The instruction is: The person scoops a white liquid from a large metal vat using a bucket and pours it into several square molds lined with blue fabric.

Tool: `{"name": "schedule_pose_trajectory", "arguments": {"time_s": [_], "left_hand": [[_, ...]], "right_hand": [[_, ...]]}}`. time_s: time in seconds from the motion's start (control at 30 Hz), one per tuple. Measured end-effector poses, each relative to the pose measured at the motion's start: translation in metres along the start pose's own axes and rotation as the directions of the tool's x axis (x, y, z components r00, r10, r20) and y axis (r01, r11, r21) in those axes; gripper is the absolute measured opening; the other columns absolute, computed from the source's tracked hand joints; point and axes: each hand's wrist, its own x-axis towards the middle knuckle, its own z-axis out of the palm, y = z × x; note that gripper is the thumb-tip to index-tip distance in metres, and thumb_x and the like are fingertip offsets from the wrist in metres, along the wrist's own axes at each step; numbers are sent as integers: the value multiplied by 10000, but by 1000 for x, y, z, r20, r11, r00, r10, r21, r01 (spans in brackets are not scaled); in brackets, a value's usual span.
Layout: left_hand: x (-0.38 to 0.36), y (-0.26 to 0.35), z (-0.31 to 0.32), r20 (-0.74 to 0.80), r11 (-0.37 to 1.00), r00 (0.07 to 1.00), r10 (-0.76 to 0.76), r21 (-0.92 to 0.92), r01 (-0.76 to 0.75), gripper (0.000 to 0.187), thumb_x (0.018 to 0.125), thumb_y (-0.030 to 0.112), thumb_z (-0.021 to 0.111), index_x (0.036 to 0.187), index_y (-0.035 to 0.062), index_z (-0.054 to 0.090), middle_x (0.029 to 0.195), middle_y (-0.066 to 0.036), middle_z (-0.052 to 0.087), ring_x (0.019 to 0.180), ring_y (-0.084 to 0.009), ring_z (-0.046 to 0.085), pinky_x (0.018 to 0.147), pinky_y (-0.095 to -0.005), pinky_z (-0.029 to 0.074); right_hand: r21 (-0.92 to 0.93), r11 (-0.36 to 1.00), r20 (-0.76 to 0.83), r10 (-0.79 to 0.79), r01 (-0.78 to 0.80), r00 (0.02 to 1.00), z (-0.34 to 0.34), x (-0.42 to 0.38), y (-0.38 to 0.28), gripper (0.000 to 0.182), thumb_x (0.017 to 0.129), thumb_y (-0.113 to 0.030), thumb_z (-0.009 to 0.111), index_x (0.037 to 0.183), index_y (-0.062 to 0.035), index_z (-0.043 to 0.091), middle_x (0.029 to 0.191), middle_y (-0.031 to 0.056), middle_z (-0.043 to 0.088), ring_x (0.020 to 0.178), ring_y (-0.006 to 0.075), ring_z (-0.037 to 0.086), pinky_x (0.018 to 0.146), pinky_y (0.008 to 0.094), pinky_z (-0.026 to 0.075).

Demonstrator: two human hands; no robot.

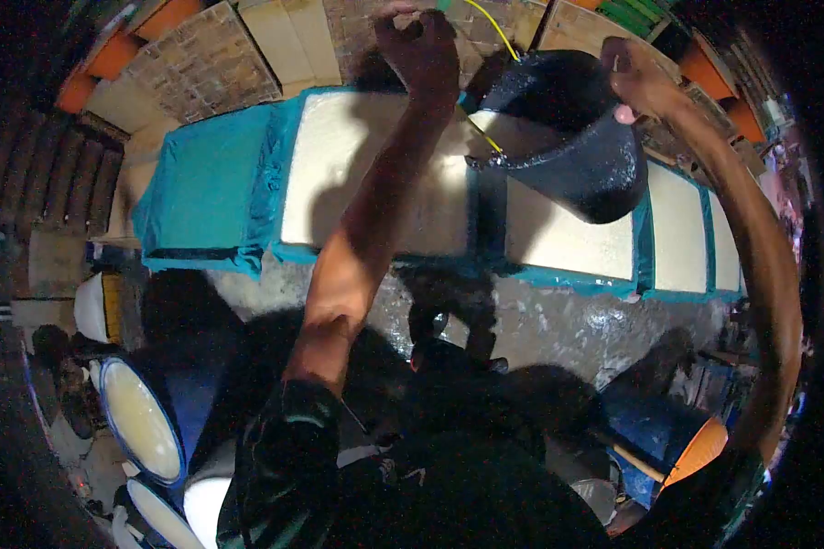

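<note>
A black bucket (581, 174) is tipped on its side above trays lined with teal cloth, its mouth facing left. White liquid (389, 183) fills the tray beneath it, and a neighbouring tray (568, 242) is white inside as well. A yellow cord handle (496, 27) runs from the bucket's rim towards my left hand (418, 50), whose fingers are curled closed around it. My right hand (639, 78) grips the far end of the bucket, its fingers bent over the edge.
At the left of the row lies a teal-covered tray (206, 188). Wooden boards (201, 69) stand along the back. Blue barrels with pale contents (142, 421) are at the lower left, and a blue barrel (645, 430) lies lower right. Wet floor (604, 329) shows below the trays.
</note>
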Motion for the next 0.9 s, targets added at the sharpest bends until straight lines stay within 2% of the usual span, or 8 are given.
{"name": "schedule_pose_trajectory", "arguments": {"time_s": [0.07,0.17,0.2,0.37,0.43,0.47,0.8,0.9], "left_hand": [[-2,-1,-1,-49,995,994,-96,19,97,133,945,65,585,1006,116,478,690,-37,512,584,-103,494,537,-262,451],[-1,1,-8,-112,981,978,-177,55,183,145,955,103,589,1042,115,473,684,-40,515,597,-112,508,539,-283,460],[-5,4,-9,-128,983,980,-154,78,165,140,956,108,589,1043,110,479,696,-43,520,607,-115,513,546,-283,464],[-20,11,-11,-226,981,973,-37,180,79,127,960,131,590,1048,86,509,757,-54,549,656,-130,542,585,-280,482],[-19,5,-19,-249,978,968,11,205,42,129,962,141,590,1050,77,521,781,-59,560,676,-137,553,600,-279,489],[-20,5,-23,-266,976,964,7,210,51,131,963,145,590,1051,72,527,793,-61,566,686,-140,559,608,-278,493],[-18,-14,-76,-453,994,891,15,100,34,190,972,192,591,1061,24,588,914,-84,622,786,-171,616,684,-272,529],[-26,5,-115,-305,977,929,-208,-27,210,186,963,179,603,1059,20,587,866,-67,616,722,-151,592,589,-261,487]], "right_hand": [[-119,993,227,28,-1,973,-5,20,2,292,805,-59,581,1094,-69,544,911,115,567,863,231,582,730,351,472],[131,985,17,113,-114,993,8,15,-21,304,762,-69,602,1060,-55,544,885,151,559,860,235,588,732,366,475],[7,967,-117,-250,253,961,17,29,-7,335,748,-103,653,1049,-35,525,797,119,554,779,228,592,667,371,480],[-203,967,238,-104,154,966,22,69,-30,157,726,-122,654,735,34,646,686,208,621,714,355,662,612,441,526],[-359,928,91,141,-100,986,5,53,-94,218,701,-172,668,715,45,653,673,234,632,753,362,673,657,459,525],[-316,948,42,-11,24,999,6,53,-94,243,697,-188,657,771,43,669,760,257,656,789,372,681,674,469,526],[-211,959,-49,-202,187,978,45,77,-134,266,719,-217,684,885,-17,632,778,205,624,786,343,653,666,470,511],[-166,943,-92,-307,290,947,63,78,-144,286,727,-229,696,923,-37,616,775,186,609,776,329,642,658,468,505]]}}
